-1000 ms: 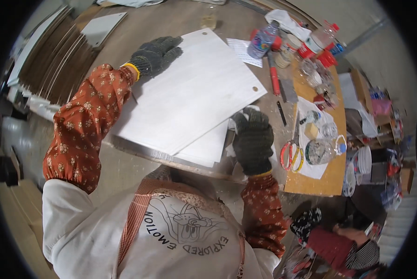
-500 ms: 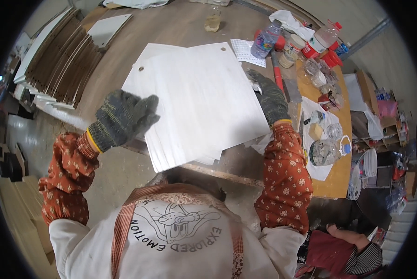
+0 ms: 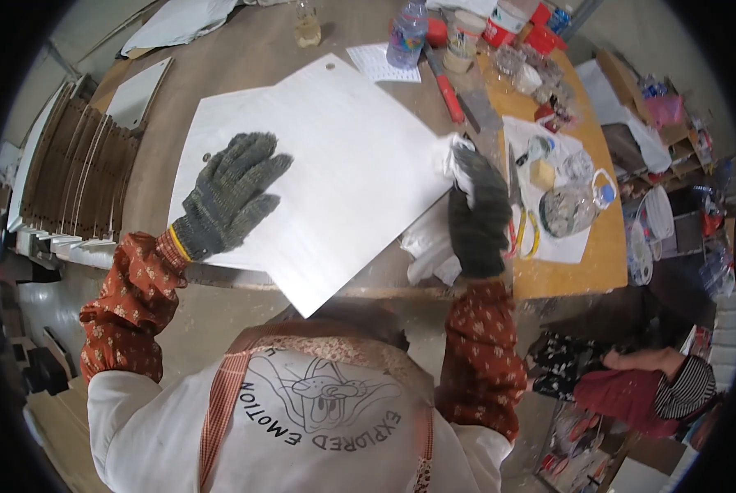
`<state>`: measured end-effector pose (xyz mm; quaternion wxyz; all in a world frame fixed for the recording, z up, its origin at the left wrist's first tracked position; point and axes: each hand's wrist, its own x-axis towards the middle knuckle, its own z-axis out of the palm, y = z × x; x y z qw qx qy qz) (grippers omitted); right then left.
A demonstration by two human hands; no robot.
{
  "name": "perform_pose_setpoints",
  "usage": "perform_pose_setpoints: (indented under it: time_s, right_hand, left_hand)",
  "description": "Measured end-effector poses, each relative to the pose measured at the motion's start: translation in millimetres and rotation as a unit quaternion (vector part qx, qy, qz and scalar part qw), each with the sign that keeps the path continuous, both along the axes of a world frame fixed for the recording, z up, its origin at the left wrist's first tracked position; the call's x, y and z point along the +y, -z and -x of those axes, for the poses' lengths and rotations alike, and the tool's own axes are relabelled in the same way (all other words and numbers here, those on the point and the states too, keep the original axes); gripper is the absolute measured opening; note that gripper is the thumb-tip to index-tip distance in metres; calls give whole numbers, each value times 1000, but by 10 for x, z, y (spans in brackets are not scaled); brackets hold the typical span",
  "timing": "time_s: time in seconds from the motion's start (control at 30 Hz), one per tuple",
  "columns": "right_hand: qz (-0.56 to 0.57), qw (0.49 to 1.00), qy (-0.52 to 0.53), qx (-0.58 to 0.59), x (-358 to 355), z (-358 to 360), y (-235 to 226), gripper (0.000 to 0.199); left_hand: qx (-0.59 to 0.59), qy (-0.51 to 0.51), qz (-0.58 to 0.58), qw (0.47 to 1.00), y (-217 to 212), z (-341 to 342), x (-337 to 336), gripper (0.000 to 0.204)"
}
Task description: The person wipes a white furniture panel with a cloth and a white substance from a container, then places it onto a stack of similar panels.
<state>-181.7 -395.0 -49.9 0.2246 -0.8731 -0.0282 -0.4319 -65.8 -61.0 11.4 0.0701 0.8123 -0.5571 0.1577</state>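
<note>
White panel (image 3: 343, 164); grey knit gloves; rust floral sleeves; possibly yellow-handled scissors (image 3: 522, 232).

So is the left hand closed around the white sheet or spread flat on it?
Spread flat: the gloved left hand lies fingers splayed on top of the white sheet.

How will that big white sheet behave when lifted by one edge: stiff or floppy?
Probably fairly stiff: the white sheet lies flat and its corner juts past the table edge without sagging. Likely light for its size, as it looks thin. It may slide: the left hand rests open on it while the right hand grips its edge.
</note>
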Motion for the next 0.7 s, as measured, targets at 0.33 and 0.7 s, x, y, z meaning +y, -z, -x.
perform_pose_setpoints:
  time_s: [0.33, 0.7]
  right_hand:
    - [93, 994, 42, 47, -73, 118, -272, 32]
    - [-7, 974, -179, 135, 894, 848, -203, 13]
  left_hand:
    - [-11, 6, 57, 998, 72, 118, -398, 36]
    - [-11, -6, 5, 1000, 117, 61, -330, 45]
